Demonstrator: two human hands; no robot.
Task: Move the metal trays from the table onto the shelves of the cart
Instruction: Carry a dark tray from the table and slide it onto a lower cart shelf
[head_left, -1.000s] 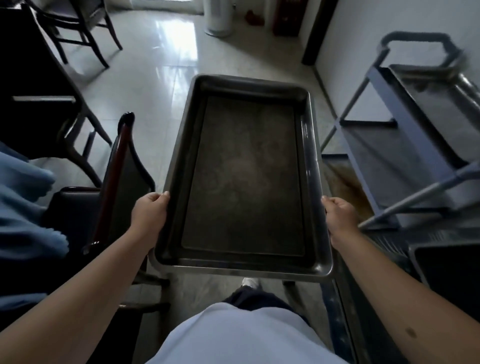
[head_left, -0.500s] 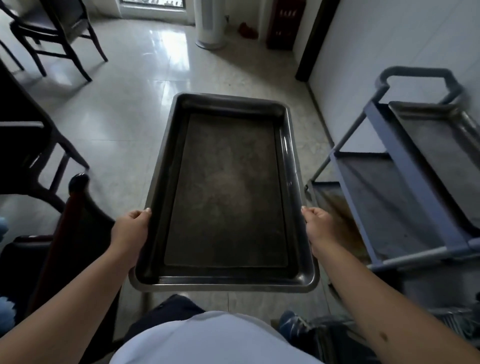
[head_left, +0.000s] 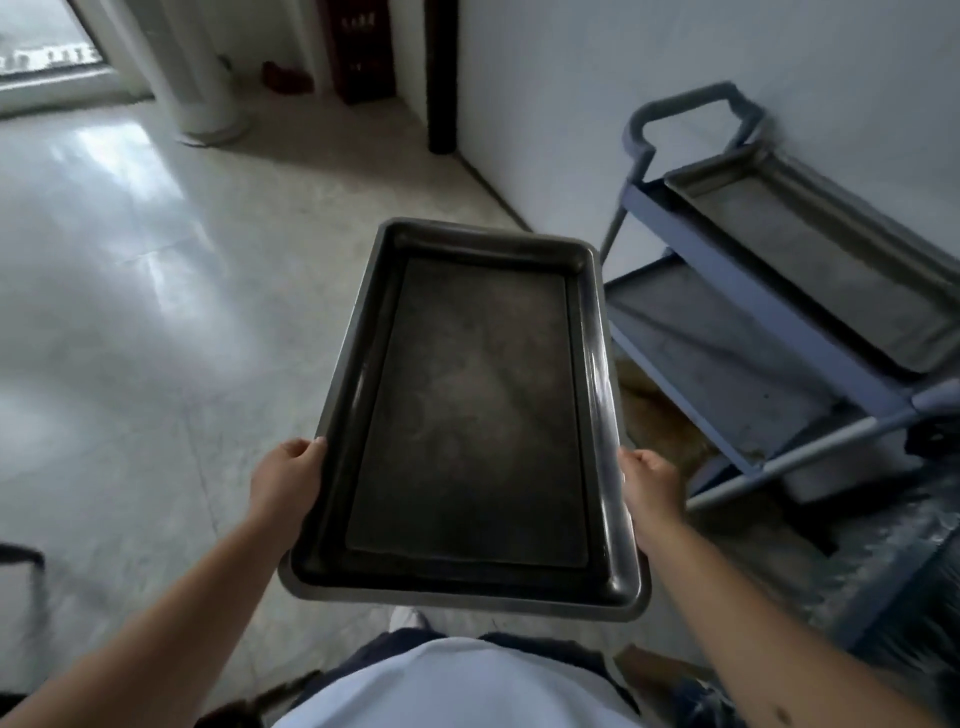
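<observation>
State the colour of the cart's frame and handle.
Pale blue-grey, on the cart frame and handle, seen in the head view.

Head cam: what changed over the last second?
The view swung right: the dark chairs at the left dropped out of frame, and the blue cart came further into view, to the right of the carried metal tray. Unchanged: left hand and right hand grip the tray's long edges near the body, the tray is level and empty, and another tray lies on the cart's top shelf.

Dark grey tray (head_left: 467, 415), blue-grey cart (head_left: 769, 332), pale glossy floor (head_left: 130, 312)
</observation>
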